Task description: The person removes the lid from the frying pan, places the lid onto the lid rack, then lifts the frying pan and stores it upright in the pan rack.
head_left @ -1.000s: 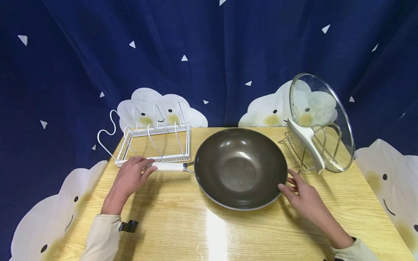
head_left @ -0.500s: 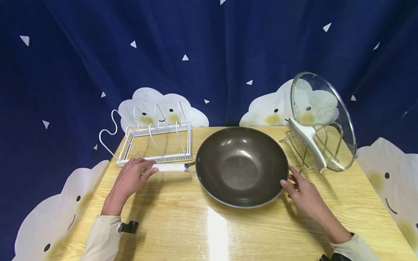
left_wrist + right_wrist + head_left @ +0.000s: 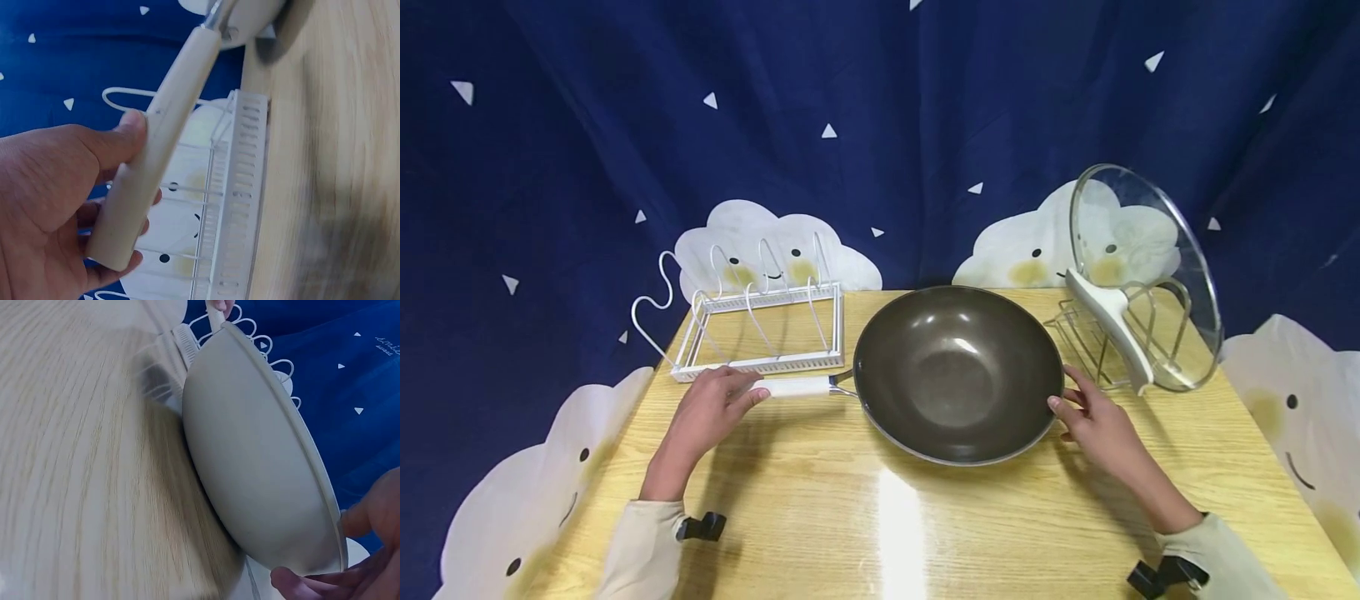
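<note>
A dark-coated wok point(image 3: 958, 375) with a pale outside lies open side up at the middle of the table, between my hands. My left hand point(image 3: 709, 414) holds the end of its white handle point(image 3: 797, 387), the thumb on one side and curled fingers on the other, as the left wrist view shows. On the opposite side my right hand point(image 3: 1103, 429) pinches the wok's rim, thumb against the inside edge and fingers beneath. In the right wrist view the wok's rounded underside point(image 3: 256, 444) is close above the tabletop; whether it touches is unclear.
Behind the handle stands a white wire rack point(image 3: 786, 364) with several upright loops. At the right, a glass lid point(image 3: 1142, 225) with a white grip leans in a metal wire stand point(image 3: 1093, 350). A blue curtain point(image 3: 880, 125) hangs behind the wooden table point(image 3: 820, 517).
The wok has shifted slightly away from me, and its near rim sits higher in view. Both hands have kept their hold on it. Rack and lid stay in place.
</note>
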### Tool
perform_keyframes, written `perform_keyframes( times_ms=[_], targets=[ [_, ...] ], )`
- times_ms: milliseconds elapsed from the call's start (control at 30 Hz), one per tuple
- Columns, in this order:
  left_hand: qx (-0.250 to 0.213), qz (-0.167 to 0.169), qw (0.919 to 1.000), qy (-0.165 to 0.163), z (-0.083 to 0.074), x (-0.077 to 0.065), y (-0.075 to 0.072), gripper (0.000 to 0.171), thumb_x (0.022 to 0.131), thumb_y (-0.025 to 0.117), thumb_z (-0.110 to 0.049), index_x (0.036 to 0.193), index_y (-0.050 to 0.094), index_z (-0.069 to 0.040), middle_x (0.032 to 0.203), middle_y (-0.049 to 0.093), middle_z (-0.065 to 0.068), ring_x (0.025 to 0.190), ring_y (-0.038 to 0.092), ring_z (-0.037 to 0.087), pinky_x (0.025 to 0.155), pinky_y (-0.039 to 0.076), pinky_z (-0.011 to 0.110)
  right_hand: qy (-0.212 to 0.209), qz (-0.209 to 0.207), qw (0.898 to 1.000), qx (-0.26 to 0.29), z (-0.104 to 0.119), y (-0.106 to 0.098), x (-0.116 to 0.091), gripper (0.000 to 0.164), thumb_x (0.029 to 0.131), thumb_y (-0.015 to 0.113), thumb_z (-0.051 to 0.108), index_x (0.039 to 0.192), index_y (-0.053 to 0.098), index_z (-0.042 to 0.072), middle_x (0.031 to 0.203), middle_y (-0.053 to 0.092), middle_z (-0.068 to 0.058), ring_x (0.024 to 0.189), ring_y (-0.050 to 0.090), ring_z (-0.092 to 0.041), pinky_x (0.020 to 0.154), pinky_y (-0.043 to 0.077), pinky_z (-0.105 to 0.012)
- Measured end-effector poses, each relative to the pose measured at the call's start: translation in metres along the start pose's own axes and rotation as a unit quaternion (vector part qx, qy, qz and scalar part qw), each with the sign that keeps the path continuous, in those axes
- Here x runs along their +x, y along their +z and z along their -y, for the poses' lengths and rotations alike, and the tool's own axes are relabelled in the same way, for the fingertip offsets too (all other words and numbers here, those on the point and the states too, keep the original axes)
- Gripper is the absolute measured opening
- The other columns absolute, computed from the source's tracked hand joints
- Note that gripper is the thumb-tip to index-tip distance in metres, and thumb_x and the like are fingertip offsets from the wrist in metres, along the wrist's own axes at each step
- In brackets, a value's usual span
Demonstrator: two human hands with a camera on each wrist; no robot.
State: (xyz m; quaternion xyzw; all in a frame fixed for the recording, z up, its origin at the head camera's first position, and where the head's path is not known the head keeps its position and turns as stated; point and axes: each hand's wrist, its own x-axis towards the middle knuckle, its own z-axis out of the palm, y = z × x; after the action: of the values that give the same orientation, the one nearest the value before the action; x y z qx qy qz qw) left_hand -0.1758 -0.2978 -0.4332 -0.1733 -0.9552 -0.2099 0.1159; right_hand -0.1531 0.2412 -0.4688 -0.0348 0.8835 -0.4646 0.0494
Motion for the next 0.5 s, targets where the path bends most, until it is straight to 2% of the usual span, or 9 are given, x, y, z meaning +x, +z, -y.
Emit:
perform_keyframes(
  times_ms=[167, 300, 400, 500],
  targets=[
    [-0.023, 0.003, 0.9991, -0.036, -0.008, -0.002, 0.000, 0.029, 0.093, 0.076, -0.023, 0.113, 0.077, -0.002, 0.106, 0.075, 0.015, 0.101, 0.069, 0.035, 0.087, 0.053, 0.053, -0.004, -0.011, 0.999, 0.030, -0.001, -0.002, 0.008, 0.071, 0.107, 0.055, 0.030, 0.160, 0.020, -0.002, 0.143, 0.046, -0.040, 0.111, 0.067, -0.045, 0.071, 0.062, -0.039],
    [-0.029, 0.010, 0.9973, -0.067, -0.013, -0.005, -0.003, 0.026, 0.092, 0.077, -0.024, 0.111, 0.079, -0.006, 0.102, 0.075, 0.012, 0.097, 0.069, 0.032, 0.081, 0.052, 0.051, -0.009, -0.011, 0.997, 0.073, -0.002, -0.004, 0.018, 0.066, 0.106, 0.057, 0.021, 0.158, 0.024, -0.006, 0.142, 0.047, -0.040, 0.099, 0.072, -0.015, 0.071, 0.062, -0.038],
    [-0.035, 0.015, 0.9961, -0.079, -0.016, -0.007, -0.006, 0.026, 0.092, 0.077, -0.025, 0.110, 0.079, -0.007, 0.102, 0.075, 0.011, 0.095, 0.068, 0.031, 0.078, 0.051, 0.049, -0.006, -0.012, 0.995, 0.103, -0.001, -0.005, 0.024, 0.064, 0.106, 0.057, 0.017, 0.158, 0.026, -0.006, 0.144, 0.045, -0.040, 0.090, 0.064, 0.006, 0.070, 0.062, -0.036],
    [-0.039, 0.023, 0.9949, -0.090, -0.019, -0.008, -0.007, 0.026, 0.092, 0.077, -0.027, 0.110, 0.079, -0.008, 0.105, 0.075, 0.010, 0.097, 0.069, 0.030, 0.079, 0.052, 0.049, 0.002, -0.020, 0.994, 0.111, 0.000, -0.006, 0.029, 0.063, 0.106, 0.057, 0.016, 0.157, 0.028, -0.005, 0.145, 0.044, -0.040, 0.088, 0.060, 0.011, 0.069, 0.062, -0.033]
  ],
)
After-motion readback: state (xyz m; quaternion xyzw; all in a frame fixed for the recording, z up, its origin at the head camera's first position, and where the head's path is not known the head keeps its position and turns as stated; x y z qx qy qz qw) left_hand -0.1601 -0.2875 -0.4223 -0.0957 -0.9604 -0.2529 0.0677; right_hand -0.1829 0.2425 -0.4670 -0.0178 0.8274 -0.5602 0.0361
